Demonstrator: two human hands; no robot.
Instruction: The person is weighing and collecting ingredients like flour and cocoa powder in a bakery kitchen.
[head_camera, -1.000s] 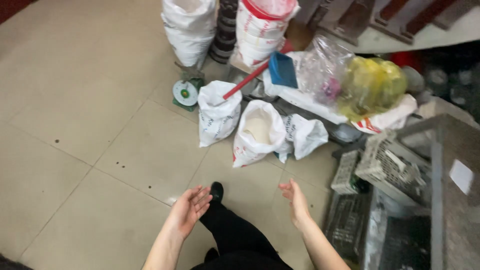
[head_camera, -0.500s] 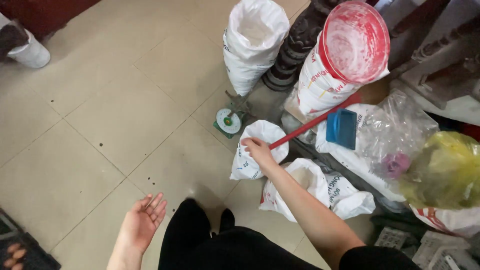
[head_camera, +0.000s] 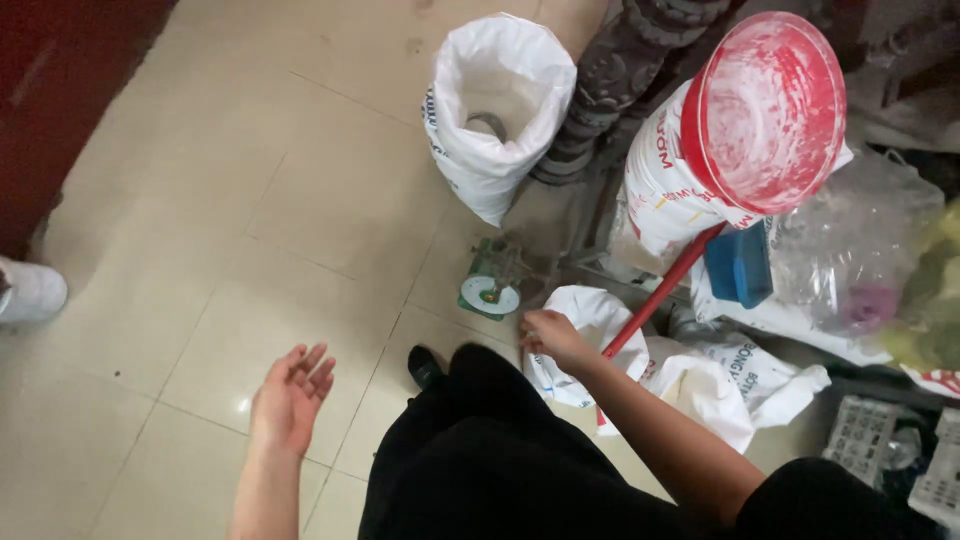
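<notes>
Head view: the rim of a small white sack (head_camera: 590, 330) is gripped by the right hand (head_camera: 553, 338), at five o'clock from the green dial scale (head_camera: 493, 283). The left hand (head_camera: 290, 392) is held open and empty at eight o'clock. Nothing is placed on the scale yet.

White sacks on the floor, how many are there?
4 in view: tall open sack, sack under the red basin, small sack at the right hand, crumpled sack beside it. More may be hidden.
</notes>
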